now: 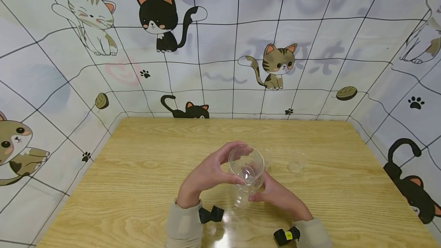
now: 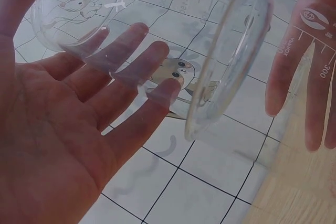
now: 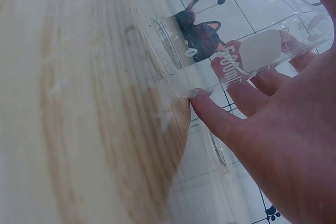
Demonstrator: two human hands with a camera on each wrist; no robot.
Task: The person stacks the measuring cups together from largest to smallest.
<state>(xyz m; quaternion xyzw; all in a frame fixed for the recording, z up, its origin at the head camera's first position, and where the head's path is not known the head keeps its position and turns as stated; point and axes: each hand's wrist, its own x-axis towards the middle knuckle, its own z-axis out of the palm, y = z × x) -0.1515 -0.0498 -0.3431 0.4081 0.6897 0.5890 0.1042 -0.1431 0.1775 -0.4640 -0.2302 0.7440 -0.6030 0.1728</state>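
Note:
A clear glass beaker [image 1: 246,163] is held over the wooden table by my left hand [image 1: 210,169], its thumb and fingers curved around the glass. My right hand [image 1: 277,192] grips clear glass lower down, where a 500 ml mark and a white label patch show on a beaker [image 3: 260,51] in the right wrist view. Through the glass in the left wrist view, a thick flared rim [image 2: 231,66] lies beside my left fingertips. The transparent walls overlap, so I cannot tell whether one beaker sits inside the other.
Two more clear glass pieces stand on the wooden table [image 1: 155,156] beyond my right hand: one faint glass [image 1: 267,157] close to it and a small beaker [image 1: 296,163] farther right. A cat-patterned curtain [image 1: 220,49] encloses the table's back and sides.

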